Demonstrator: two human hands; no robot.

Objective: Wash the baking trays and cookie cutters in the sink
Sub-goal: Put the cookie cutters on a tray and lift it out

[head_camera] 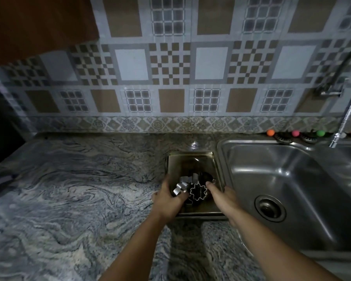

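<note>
Left of sink (272, 179): both hands, left hand (167, 201) and right hand (221, 196), grasping thin, rigid, light, sharp-edged cookie cutters (198, 192) by their outer walls inside stiff metal tray (190, 159).

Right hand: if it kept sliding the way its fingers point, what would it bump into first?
Probably the flower-shaped cookie cutter. The right hand points up-left into the baking tray, fingertips right beside it; contact is unclear.

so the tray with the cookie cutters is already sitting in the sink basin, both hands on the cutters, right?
Not quite. The head view shows the baking tray on the marble countertop, left of the sink, not in the basin. Left hand and right hand are on the cookie cutters inside it.
</note>
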